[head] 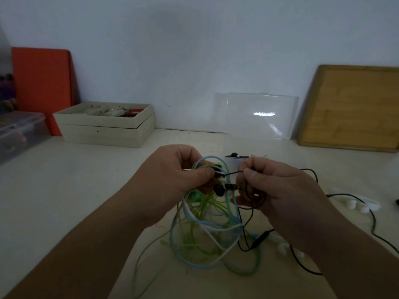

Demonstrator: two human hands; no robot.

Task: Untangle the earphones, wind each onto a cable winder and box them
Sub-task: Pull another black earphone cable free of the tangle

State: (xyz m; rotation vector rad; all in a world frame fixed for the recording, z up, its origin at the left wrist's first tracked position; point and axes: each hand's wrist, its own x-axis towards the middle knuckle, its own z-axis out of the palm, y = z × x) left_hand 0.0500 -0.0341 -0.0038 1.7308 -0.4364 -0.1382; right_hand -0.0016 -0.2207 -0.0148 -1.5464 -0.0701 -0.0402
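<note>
Holding the tangle of earphones [207, 229] just above the table [64, 190], lower loops trailing onto the surface.

Left hand [172, 175]: thumb and forefinger pinch the black cable [232, 173] at the top of the knot. Its other fingers are curled, with blue and green loops running round them.

Right hand [278, 190]: thumb and forefinger pinch the same black cable a short stretch to the right. Its other fingers are curled, with a black loop lying against the palm. A black earbud [219, 189] hangs between the two hands. The rest of the black cable runs off right across the table, past a white cable winder [356, 205].

Containers:
- Small white box [237, 159], just behind the hands. Dark rounded pieces show at its rim (cannot tell what they are).
- Cream box [105, 130], back left against the wall, two stacked tiers. The upper tier is split into compartments holding small pale and metallic bits, with something red in the rightmost one.
- Clear plastic bin [19, 130], far left. Contents too blurred to identify.
- Clear lid [259, 115] and wooden tray [354, 108], both leaning on the wall at right, side by side.
- Orange board [41, 78], upright behind the cream box.
</note>
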